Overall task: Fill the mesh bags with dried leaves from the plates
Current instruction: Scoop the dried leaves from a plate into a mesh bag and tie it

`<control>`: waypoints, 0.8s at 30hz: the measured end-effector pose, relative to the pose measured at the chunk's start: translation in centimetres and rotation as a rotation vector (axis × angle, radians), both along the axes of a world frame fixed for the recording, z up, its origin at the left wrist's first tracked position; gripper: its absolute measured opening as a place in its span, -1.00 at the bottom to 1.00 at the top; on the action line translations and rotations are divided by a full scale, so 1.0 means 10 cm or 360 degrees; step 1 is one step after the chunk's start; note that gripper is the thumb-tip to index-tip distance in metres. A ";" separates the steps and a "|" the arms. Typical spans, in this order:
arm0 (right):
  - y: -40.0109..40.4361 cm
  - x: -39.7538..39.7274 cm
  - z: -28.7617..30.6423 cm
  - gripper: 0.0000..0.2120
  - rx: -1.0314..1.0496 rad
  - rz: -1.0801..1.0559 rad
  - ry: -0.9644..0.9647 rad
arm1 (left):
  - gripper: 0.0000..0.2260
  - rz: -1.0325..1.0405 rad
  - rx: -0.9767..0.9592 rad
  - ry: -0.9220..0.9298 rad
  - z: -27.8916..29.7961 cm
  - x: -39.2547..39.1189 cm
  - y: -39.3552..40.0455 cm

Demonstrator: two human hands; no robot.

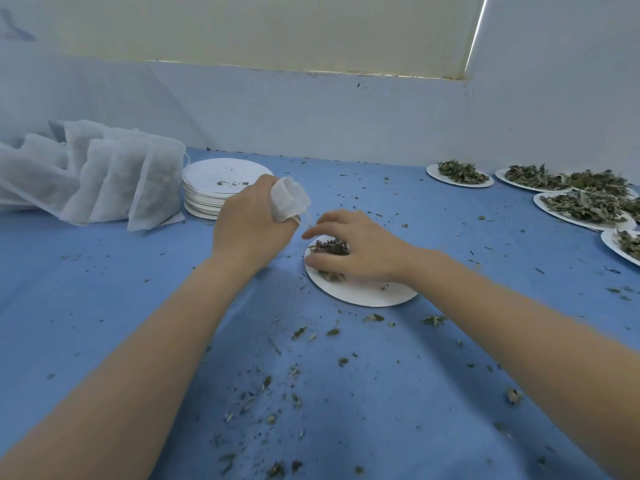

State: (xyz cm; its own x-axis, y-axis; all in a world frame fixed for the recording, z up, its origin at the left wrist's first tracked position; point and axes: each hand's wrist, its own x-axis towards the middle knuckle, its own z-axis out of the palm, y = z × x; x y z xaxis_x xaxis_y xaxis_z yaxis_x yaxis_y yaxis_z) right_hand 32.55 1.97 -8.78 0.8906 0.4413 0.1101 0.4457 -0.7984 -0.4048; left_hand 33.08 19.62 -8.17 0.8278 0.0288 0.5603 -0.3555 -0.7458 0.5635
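Crumb-strewn blue cloth (104, 306) below pale wall (311, 109); left hand (251, 223) gripping mesh bag (289, 199), right hand (360, 249) clutching leaves (329, 247).

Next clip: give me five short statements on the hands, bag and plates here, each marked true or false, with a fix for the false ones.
1. The left hand grips a small mesh bag. True.
2. The right hand gathers dried leaves on the near plate. True.
3. The stack of plates is heaped with leaves. False: only a few crumbs lie on top.
4. The filled bags lie at far right. False: far left.
5. Plates of leaves wait at far right. True.
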 end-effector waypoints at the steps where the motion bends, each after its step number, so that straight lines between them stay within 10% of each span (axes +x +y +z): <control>1: 0.01 0.00 -0.05 -0.68 -0.0006 0.0024 -0.0050 | -0.72 -0.0002 0.0006 0.0004 -0.01 0.00 -0.01; 8: -0.16 -0.05 -0.12 -0.82 0.0043 -0.0020 -0.0212 | -0.73 -0.0043 0.0024 -0.0001 -0.02 0.00 -0.01; 15: -0.37 0.00 0.08 -0.30 -0.0307 -0.0158 0.0330 | -0.79 -0.0055 0.0073 0.0027 -0.07 0.03 0.00; 24: -0.29 -0.11 -0.11 -0.70 -0.0160 0.0049 -0.0114 | -0.69 -0.0098 0.0160 0.0057 -0.13 0.03 -0.01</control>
State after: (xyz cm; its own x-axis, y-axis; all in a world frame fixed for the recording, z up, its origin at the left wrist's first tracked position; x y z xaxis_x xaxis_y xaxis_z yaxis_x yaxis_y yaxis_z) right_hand 31.43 -0.91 -9.87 0.8678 0.4805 0.1268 0.4957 -0.8189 -0.2893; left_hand 33.35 19.57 -9.51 0.8458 -0.0779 0.5278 -0.3835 -0.7765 0.5000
